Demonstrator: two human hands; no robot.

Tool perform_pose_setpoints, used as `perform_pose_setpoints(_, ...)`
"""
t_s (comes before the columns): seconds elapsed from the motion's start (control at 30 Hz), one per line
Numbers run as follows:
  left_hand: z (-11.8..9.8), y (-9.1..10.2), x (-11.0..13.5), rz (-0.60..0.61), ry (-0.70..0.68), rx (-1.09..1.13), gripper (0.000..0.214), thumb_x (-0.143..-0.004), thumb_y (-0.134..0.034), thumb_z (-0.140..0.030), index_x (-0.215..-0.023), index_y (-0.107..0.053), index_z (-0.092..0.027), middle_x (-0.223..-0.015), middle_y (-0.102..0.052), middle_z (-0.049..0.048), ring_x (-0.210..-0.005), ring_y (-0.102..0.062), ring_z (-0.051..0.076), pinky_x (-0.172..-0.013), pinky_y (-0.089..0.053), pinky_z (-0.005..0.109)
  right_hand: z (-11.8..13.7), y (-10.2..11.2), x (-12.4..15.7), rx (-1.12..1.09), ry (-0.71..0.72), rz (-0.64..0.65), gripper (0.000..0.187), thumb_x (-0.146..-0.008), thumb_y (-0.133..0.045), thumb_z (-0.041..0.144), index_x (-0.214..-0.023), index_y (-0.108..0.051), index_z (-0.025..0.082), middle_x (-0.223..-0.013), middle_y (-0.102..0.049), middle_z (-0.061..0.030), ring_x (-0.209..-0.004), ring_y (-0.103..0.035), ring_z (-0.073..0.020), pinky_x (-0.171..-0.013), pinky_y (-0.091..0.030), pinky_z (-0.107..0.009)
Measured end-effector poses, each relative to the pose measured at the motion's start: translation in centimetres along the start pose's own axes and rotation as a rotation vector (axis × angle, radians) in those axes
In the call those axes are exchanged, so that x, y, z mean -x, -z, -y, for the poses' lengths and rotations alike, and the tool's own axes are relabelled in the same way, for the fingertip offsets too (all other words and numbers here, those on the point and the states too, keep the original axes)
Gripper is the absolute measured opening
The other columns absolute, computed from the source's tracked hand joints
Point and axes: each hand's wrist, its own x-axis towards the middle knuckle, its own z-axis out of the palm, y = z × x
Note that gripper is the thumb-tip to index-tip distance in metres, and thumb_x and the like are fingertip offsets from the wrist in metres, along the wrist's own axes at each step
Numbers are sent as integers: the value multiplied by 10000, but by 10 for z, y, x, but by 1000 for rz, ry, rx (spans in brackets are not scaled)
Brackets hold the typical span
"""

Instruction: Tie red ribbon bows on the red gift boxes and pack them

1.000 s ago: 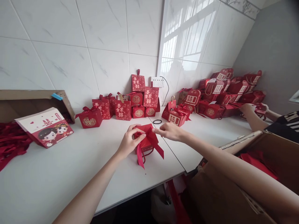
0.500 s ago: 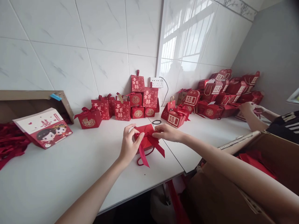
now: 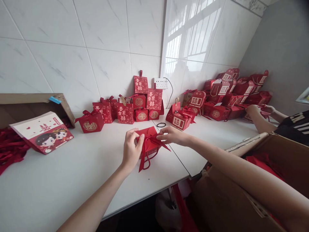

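A small red gift box [image 3: 147, 131] stands on the white table in front of me, with a red ribbon [image 3: 144, 155] tied in a bow over its top. My left hand [image 3: 132, 146] pinches the bow's left loop between thumb and fingers at the box's left edge. On the other side, my right hand [image 3: 172, 135] has the right loop between thumb and forefinger. Two ribbon tails hang over the near side of the box. Below them a dark red cord handle [image 3: 146, 167] curves onto the table. The knot lies between my hands, partly covered by ribbon.
Finished-looking red boxes [image 3: 125, 113] stand along the tiled wall, and more are piled at the right [image 3: 225, 96]. A black hair tie [image 3: 161, 125] lies behind my right hand. An open carton [image 3: 217, 190] fills the lower right. Another person's hands [image 3: 259, 112] work at the far right.
The bow's loops look drawn further out to the sides. One tail has swung left and the other sits higher at the right. Both hands stay at the bow.
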Motion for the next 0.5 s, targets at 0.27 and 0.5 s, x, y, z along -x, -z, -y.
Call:
perform_pose_setpoints(0.27, 0, -1, -1, 28, 8, 32, 229, -865, -438, -292, -660, -383, -204, -1044, -553, 82, -1066, -509, 186, -828, -428, 301, -1, 1, -1, -204, -43, 43, 208, -720, -656, 224, -617, -495, 141, -695, -568, -12, -747, -593, -128, -751, -514, -276)
perform_pose_setpoints(0.5, -1, 1, -1, 27, 48, 56, 245, -855, -440, -295, -640, -362, -208, -1067, -571, 71, -1015, -535, 176, -813, -445, 292, -2, -2, -2, -330, -48, 20, 231, -677, -684, 167, -577, -477, 145, -610, -558, 14, -665, -594, -104, -741, -510, -253)
